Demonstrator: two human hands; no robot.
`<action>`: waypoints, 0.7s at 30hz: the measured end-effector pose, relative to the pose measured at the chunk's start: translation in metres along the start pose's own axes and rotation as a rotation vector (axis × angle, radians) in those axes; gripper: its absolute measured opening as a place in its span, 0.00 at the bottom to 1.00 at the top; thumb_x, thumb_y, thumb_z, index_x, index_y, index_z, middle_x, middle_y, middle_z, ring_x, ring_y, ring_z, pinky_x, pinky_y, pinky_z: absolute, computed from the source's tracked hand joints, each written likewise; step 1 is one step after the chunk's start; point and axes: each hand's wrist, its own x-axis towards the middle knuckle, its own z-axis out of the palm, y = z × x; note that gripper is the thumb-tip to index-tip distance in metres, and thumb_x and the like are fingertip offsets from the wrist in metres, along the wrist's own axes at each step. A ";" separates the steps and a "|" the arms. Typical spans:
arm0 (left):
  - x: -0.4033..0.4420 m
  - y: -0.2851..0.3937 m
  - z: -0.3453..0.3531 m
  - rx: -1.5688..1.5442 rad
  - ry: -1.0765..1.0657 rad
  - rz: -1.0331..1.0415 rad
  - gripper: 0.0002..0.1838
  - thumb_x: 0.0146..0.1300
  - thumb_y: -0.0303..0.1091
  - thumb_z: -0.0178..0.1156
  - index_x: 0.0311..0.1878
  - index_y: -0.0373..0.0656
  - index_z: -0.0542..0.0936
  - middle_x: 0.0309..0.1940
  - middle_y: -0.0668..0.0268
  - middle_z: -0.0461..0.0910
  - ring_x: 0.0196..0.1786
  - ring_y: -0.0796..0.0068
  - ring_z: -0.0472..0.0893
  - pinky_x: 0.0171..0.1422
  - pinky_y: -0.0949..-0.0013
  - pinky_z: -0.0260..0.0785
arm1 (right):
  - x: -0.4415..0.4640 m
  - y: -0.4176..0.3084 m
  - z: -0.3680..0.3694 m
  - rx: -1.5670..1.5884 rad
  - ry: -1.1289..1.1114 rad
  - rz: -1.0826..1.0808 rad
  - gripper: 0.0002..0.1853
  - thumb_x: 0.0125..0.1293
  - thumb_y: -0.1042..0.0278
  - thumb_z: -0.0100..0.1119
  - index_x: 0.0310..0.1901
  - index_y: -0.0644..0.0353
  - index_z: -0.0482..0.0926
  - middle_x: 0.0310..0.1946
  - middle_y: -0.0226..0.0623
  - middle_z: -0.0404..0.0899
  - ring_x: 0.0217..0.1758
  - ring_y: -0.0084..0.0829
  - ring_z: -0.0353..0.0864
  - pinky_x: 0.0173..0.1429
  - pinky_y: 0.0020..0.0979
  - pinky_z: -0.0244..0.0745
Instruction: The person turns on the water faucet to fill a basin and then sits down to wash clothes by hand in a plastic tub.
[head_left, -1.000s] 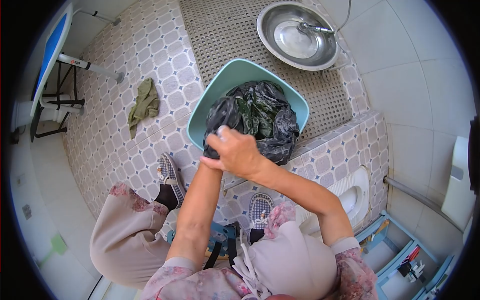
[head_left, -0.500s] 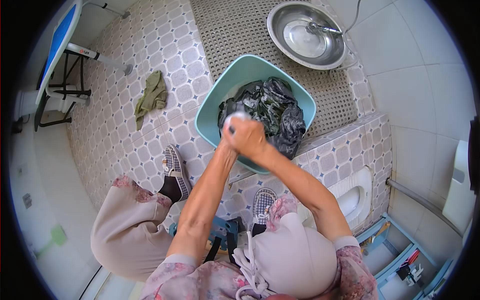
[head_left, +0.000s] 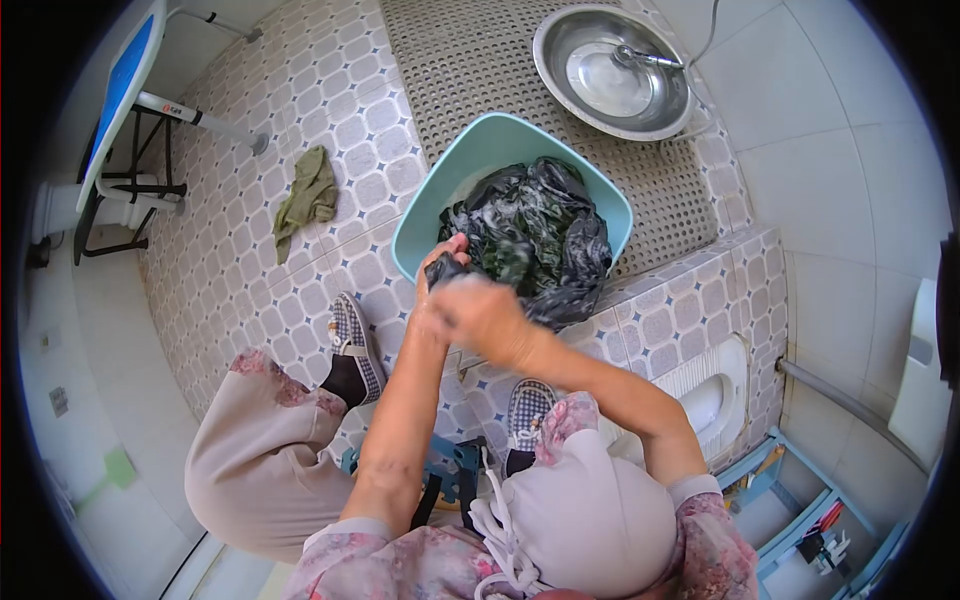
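Observation:
Wet dark fabric (head_left: 530, 225) with a green pattern and streaks of suds lies bunched in a light teal basin (head_left: 410, 235). At the basin's near edge my left hand (head_left: 432, 275) is closed round a bunched part of the fabric, its fingertips showing at the top. My right hand (head_left: 478, 315), blurred by motion, lies across the left one near the wrist, fingers curled; it touches the fabric, and its fingertips are smeared. Part of the fabric hangs over the basin's near right rim.
A metal bowl (head_left: 560, 75) with a shower head (head_left: 645, 57) sits on a perforated mat (head_left: 440, 60). An olive cloth (head_left: 308, 200) lies on the tiles. A squat toilet (head_left: 735, 365), blue shelf (head_left: 790, 520) and folding chair (head_left: 125, 75) stand around.
My hands have shifted down and apart a little at the basin's near edge, the right one sliding toward the left wrist. The left fingers now show, and the fabric has shifted slightly.

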 end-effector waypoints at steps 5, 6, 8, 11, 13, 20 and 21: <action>-0.009 -0.044 0.034 0.105 -0.010 0.286 0.10 0.73 0.39 0.55 0.45 0.44 0.79 0.35 0.66 0.82 0.35 0.72 0.82 0.38 0.67 0.77 | 0.013 0.049 0.033 -0.155 -0.117 0.083 0.19 0.64 0.64 0.57 0.52 0.67 0.79 0.33 0.46 0.80 0.31 0.42 0.83 0.35 0.37 0.80; -0.038 -0.048 0.083 0.187 0.404 0.197 0.11 0.72 0.42 0.56 0.47 0.45 0.79 0.40 0.65 0.83 0.39 0.70 0.84 0.41 0.65 0.78 | 0.031 0.067 0.022 -0.120 0.086 0.141 0.12 0.64 0.59 0.59 0.29 0.57 0.76 0.24 0.44 0.80 0.26 0.45 0.82 0.31 0.44 0.77; -0.018 -0.051 0.081 0.236 0.325 0.159 0.15 0.70 0.46 0.58 0.49 0.47 0.81 0.46 0.63 0.84 0.46 0.65 0.84 0.52 0.63 0.77 | 0.046 0.091 0.007 -0.076 0.059 0.502 0.13 0.67 0.60 0.56 0.32 0.62 0.77 0.29 0.51 0.83 0.30 0.52 0.84 0.33 0.48 0.79; -0.005 -0.055 0.050 0.132 -0.040 0.278 0.14 0.71 0.48 0.56 0.44 0.48 0.80 0.40 0.62 0.83 0.43 0.68 0.83 0.48 0.66 0.77 | 0.035 0.061 0.003 -0.086 0.126 0.304 0.09 0.64 0.63 0.57 0.30 0.57 0.75 0.23 0.46 0.79 0.28 0.50 0.82 0.33 0.46 0.79; 0.010 -0.054 0.003 0.038 -0.390 0.277 0.12 0.72 0.48 0.53 0.39 0.51 0.77 0.36 0.67 0.80 0.40 0.71 0.81 0.45 0.68 0.76 | 0.019 0.030 0.018 -0.095 0.153 0.104 0.05 0.58 0.65 0.58 0.29 0.53 0.73 0.21 0.39 0.77 0.25 0.44 0.81 0.32 0.43 0.78; -0.027 -0.045 0.071 0.391 0.324 0.217 0.12 0.71 0.42 0.56 0.32 0.48 0.75 0.23 0.72 0.73 0.28 0.79 0.75 0.36 0.69 0.72 | 0.029 0.094 0.027 -0.286 0.018 0.316 0.07 0.64 0.66 0.56 0.30 0.58 0.74 0.23 0.46 0.78 0.30 0.50 0.83 0.37 0.47 0.79; -0.040 -0.038 0.092 0.428 0.362 0.221 0.12 0.68 0.40 0.59 0.30 0.46 0.77 0.23 0.71 0.72 0.27 0.80 0.71 0.34 0.69 0.67 | 0.022 0.098 0.023 -0.108 0.058 0.366 0.09 0.65 0.63 0.57 0.32 0.59 0.75 0.25 0.48 0.80 0.30 0.53 0.82 0.36 0.47 0.78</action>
